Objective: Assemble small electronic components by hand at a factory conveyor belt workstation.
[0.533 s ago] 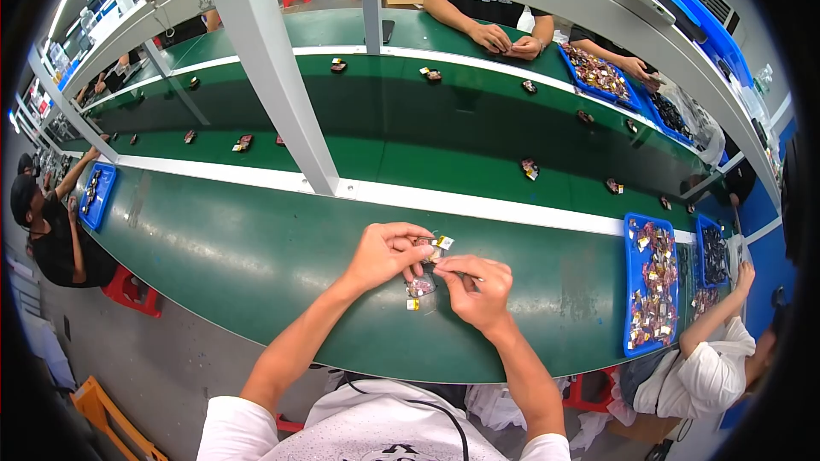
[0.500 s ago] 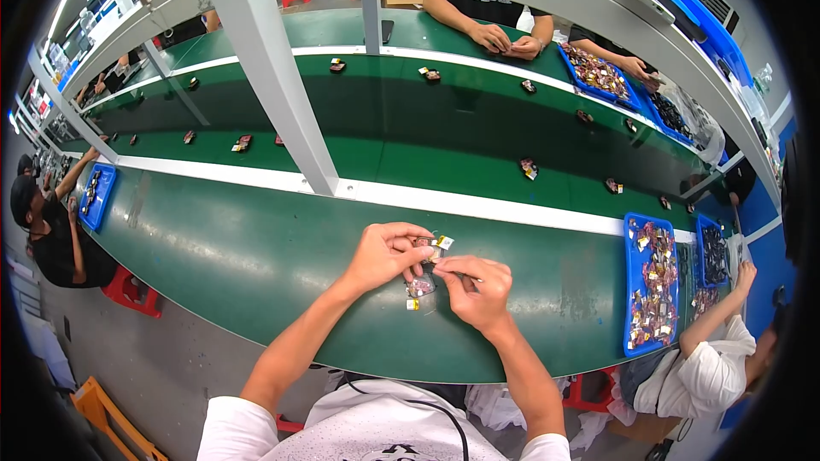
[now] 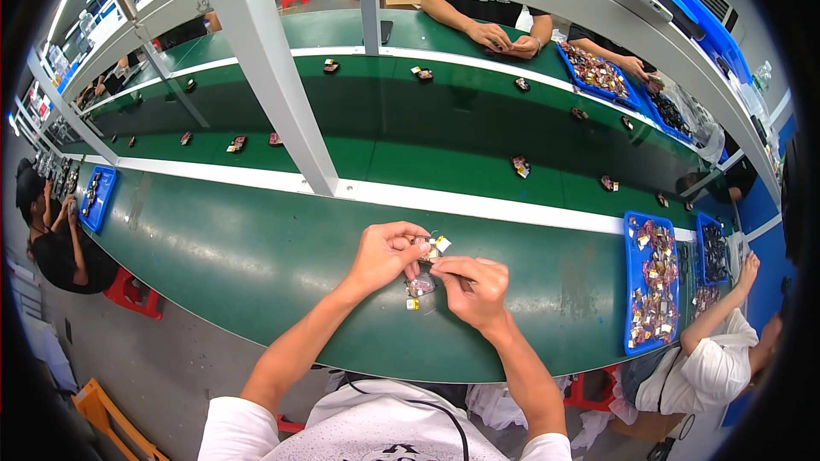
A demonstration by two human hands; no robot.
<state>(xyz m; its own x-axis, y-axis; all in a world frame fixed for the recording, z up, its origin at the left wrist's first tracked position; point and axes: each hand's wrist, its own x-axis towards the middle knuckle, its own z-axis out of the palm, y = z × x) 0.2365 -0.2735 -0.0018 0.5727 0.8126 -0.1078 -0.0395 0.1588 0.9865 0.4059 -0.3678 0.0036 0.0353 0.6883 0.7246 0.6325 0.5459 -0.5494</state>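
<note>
My left hand (image 3: 382, 256) pinches a small reddish electronic part (image 3: 432, 250) between thumb and fingers, its white-and-yellow tag (image 3: 442, 244) projecting at the far right of the grip. My right hand (image 3: 478, 286) meets it from the right, thumb and forefinger drawn narrow at the part's near side; whether they grip it, I cannot tell. Just nearer me than my fingertips, a second part (image 3: 419, 287) with a yellow-and-white label lies on the green bench (image 3: 256, 243). Well to the right of my fingers stands a blue tray (image 3: 629, 290) heaped with similar parts. Beyond my fingers run a white rail (image 3: 478, 207) and then a dark green belt (image 3: 410, 132) bearing scattered parts. Farthest off, across the belt, are a co-worker's hands (image 3: 506, 41).
</note>
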